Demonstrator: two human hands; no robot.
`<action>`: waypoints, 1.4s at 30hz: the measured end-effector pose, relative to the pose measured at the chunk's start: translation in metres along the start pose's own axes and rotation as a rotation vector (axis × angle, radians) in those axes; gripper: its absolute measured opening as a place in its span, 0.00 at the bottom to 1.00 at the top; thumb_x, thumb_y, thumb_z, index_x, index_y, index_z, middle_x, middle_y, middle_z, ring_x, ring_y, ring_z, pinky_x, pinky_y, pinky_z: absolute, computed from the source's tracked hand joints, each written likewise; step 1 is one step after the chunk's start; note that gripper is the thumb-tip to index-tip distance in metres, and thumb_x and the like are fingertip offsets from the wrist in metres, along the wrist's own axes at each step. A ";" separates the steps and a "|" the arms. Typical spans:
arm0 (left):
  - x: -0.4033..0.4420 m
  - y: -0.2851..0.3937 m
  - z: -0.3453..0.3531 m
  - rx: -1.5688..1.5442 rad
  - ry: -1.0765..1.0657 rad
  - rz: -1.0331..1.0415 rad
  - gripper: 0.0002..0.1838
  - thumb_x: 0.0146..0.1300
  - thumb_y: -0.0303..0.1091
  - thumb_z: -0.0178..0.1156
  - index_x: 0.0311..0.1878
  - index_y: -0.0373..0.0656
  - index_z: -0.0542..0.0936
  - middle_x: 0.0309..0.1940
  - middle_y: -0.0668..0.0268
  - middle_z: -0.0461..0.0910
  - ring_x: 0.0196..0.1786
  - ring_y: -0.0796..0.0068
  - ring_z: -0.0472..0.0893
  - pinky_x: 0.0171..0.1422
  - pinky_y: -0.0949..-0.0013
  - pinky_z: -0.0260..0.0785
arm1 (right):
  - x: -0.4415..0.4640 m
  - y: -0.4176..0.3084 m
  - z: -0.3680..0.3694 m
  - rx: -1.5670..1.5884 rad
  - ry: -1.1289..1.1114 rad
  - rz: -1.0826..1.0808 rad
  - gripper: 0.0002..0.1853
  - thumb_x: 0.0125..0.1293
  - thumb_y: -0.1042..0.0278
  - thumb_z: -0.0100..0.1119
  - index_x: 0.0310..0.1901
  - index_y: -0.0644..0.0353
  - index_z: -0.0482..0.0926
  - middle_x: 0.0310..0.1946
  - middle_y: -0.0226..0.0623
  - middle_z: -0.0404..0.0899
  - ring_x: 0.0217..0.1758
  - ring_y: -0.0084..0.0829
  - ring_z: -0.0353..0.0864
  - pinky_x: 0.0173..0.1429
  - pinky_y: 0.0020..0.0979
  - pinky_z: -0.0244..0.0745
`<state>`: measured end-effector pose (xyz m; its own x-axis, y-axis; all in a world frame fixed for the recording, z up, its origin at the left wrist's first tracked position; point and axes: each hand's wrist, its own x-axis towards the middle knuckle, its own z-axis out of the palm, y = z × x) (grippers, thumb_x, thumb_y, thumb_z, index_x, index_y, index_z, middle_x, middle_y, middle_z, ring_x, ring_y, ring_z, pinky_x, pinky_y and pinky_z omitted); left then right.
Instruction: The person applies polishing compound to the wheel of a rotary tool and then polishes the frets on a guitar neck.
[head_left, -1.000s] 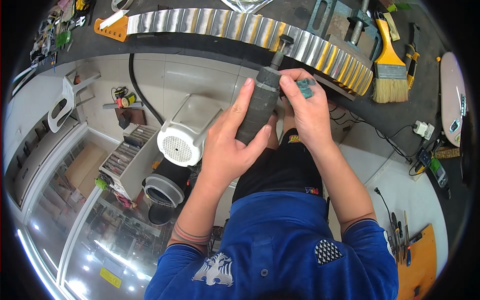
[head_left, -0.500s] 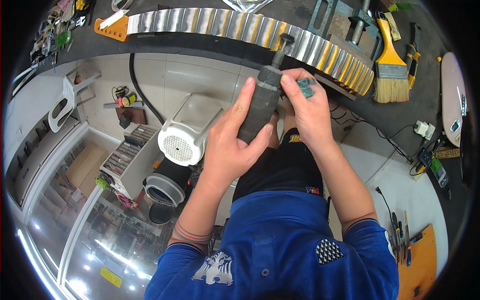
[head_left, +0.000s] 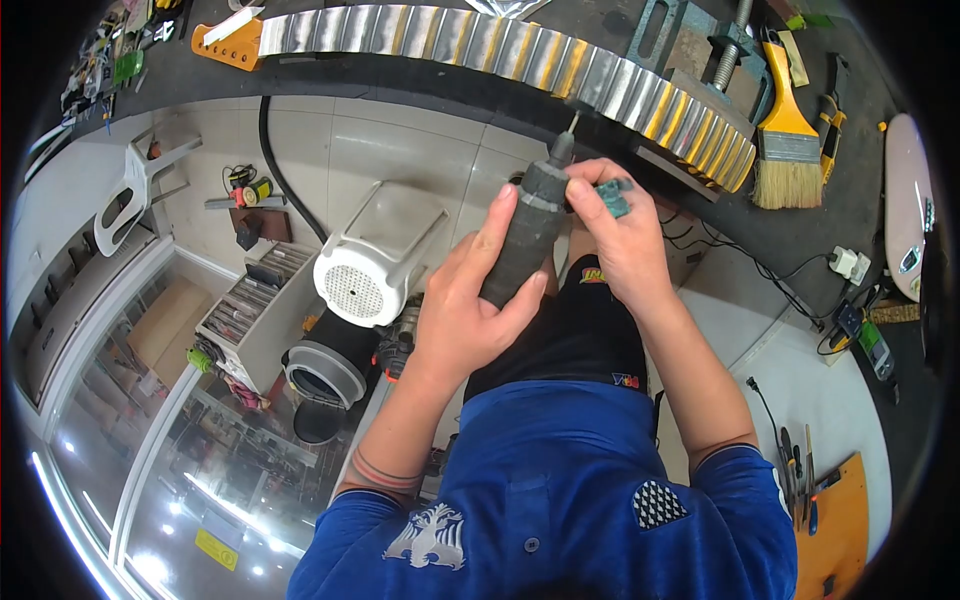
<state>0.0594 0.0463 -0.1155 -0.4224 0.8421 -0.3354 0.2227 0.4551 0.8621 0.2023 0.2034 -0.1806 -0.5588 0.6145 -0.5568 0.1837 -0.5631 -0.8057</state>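
My left hand [head_left: 470, 290] is wrapped round the body of a dark cylindrical rotary tool [head_left: 525, 235], which tilts up and slightly right. Its thin metal tip points toward the workbench. The thumb and index finger of my right hand [head_left: 625, 230] touch the tool near its collar, and a small green piece [head_left: 613, 198] is held in that same hand, partly hidden by the fingers. Beyond the tip, a long curved strip of ridged metal [head_left: 490, 45], marked with yellow stripes, lies on the bench next to an orange headstock-shaped piece with holes [head_left: 228, 48].
A yellow-handled brush [head_left: 788, 150] lies on the dark bench [head_left: 400, 85] beside a green metal vise [head_left: 735, 50]. Below the bench stand a white stool [head_left: 355, 285] and a black bin with a grey rim [head_left: 325, 375]. Cables [head_left: 750, 265] run at the right.
The tool and both hands have shifted slightly down and right in the view, away from the ridged strip. The dark round head at the tool's tip is no longer clearly visible.
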 end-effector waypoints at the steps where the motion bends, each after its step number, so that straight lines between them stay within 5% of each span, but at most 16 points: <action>1: -0.003 -0.002 0.000 0.000 0.003 0.013 0.53 0.70 0.21 0.78 0.97 0.37 0.68 0.79 0.43 0.88 0.76 0.55 0.92 0.80 0.58 0.82 | -0.001 0.001 -0.002 -0.021 -0.013 -0.005 0.18 0.87 0.53 0.77 0.57 0.62 0.92 0.47 0.23 0.89 0.52 0.17 0.83 0.62 0.27 0.79; 13: 0.007 0.008 0.008 0.035 -0.029 0.005 0.53 0.70 0.22 0.78 0.97 0.37 0.68 0.79 0.43 0.88 0.77 0.55 0.92 0.81 0.56 0.82 | 0.003 -0.002 -0.019 -0.029 -0.012 -0.025 0.17 0.87 0.54 0.77 0.57 0.63 0.92 0.47 0.23 0.89 0.51 0.17 0.83 0.61 0.27 0.80; 18: 0.013 0.001 0.017 0.047 0.059 0.108 0.53 0.70 0.27 0.80 0.98 0.46 0.70 0.60 0.48 0.94 0.57 0.47 0.96 0.65 0.51 0.88 | 0.007 -0.007 -0.019 -0.029 -0.003 -0.046 0.16 0.87 0.54 0.77 0.58 0.61 0.91 0.47 0.23 0.89 0.50 0.15 0.83 0.59 0.26 0.80; 26: 0.014 0.004 0.014 0.055 0.029 0.080 0.53 0.70 0.25 0.79 0.98 0.45 0.69 0.66 0.46 0.94 0.63 0.46 0.97 0.69 0.51 0.88 | 0.008 -0.007 -0.023 -0.010 -0.021 0.008 0.16 0.86 0.56 0.79 0.59 0.61 0.91 0.47 0.24 0.90 0.50 0.16 0.84 0.58 0.26 0.81; 29: 0.008 0.002 0.012 0.011 -0.016 0.047 0.53 0.71 0.22 0.78 0.98 0.36 0.66 0.81 0.44 0.87 0.77 0.55 0.91 0.81 0.57 0.82 | 0.007 -0.009 -0.022 -0.011 -0.056 -0.012 0.16 0.86 0.56 0.79 0.59 0.62 0.91 0.47 0.24 0.90 0.49 0.15 0.84 0.56 0.25 0.81; 35: 0.009 0.005 0.009 0.014 -0.037 -0.004 0.54 0.71 0.22 0.79 0.98 0.37 0.66 0.80 0.44 0.88 0.77 0.56 0.91 0.80 0.57 0.83 | 0.010 -0.006 -0.025 -0.016 -0.052 0.036 0.16 0.86 0.58 0.80 0.59 0.62 0.91 0.48 0.24 0.91 0.51 0.16 0.86 0.59 0.26 0.82; 38: 0.007 -0.003 0.015 0.032 0.056 0.110 0.53 0.70 0.26 0.79 0.97 0.44 0.69 0.64 0.46 0.94 0.61 0.47 0.97 0.67 0.52 0.89 | 0.008 -0.007 -0.021 -0.019 -0.063 -0.033 0.15 0.86 0.58 0.79 0.59 0.62 0.91 0.47 0.23 0.90 0.50 0.16 0.85 0.57 0.26 0.82; 42: 0.008 0.003 0.013 0.036 0.045 0.073 0.53 0.70 0.27 0.79 0.98 0.47 0.69 0.65 0.47 0.94 0.61 0.47 0.97 0.68 0.52 0.88 | 0.007 -0.005 -0.019 -0.006 -0.042 -0.057 0.16 0.88 0.54 0.78 0.57 0.61 0.91 0.44 0.21 0.87 0.44 0.14 0.80 0.49 0.24 0.78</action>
<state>0.0681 0.0579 -0.1201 -0.4426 0.8599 -0.2545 0.2851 0.4040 0.8692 0.2123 0.2211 -0.1844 -0.6023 0.6213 -0.5012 0.1559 -0.5242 -0.8372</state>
